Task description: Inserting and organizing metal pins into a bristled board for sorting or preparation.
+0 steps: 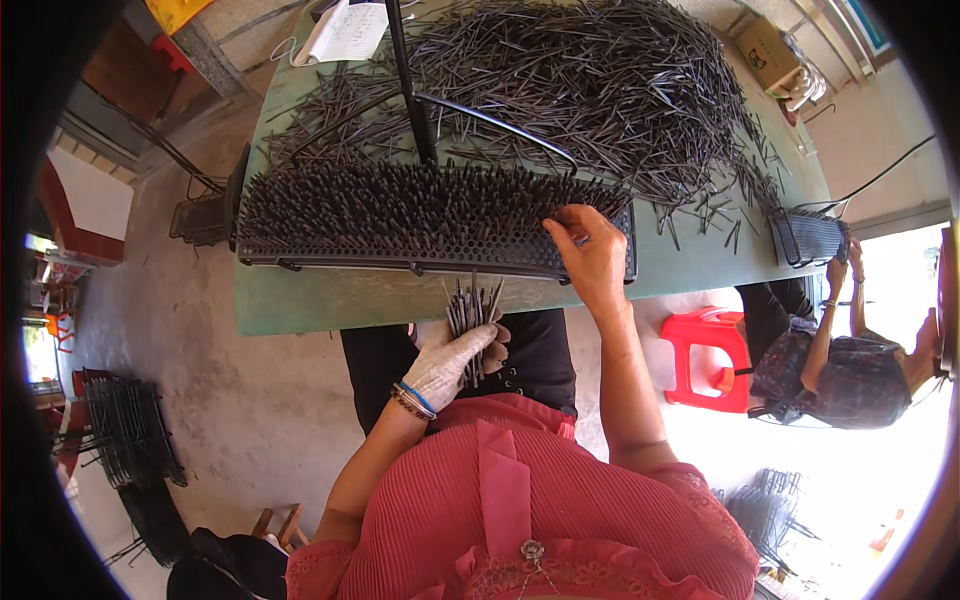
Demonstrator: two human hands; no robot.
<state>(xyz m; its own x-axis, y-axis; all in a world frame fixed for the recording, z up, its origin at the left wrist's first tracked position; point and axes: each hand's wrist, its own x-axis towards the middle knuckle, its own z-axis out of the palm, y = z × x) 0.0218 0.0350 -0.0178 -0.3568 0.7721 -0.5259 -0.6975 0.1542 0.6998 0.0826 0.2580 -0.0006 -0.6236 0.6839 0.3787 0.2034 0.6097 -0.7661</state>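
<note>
A bundle of thin dark rods stands upright in my left hand, which wears a pale knitted glove and is closed round it in front of the table edge. Bare, my right hand is over the right front part of a black perforated rack. Its thumb and fingertips are pinched together; what lies between them is too small to make out. Many dark rods stand upright in the rack's holes, densely toward the back. Open holes show along the front and right.
A large heap of loose rods covers the back of the green table. A black metal frame rises behind the rack. An open notebook lies far left. At right, another person works at a second rack beside a red stool.
</note>
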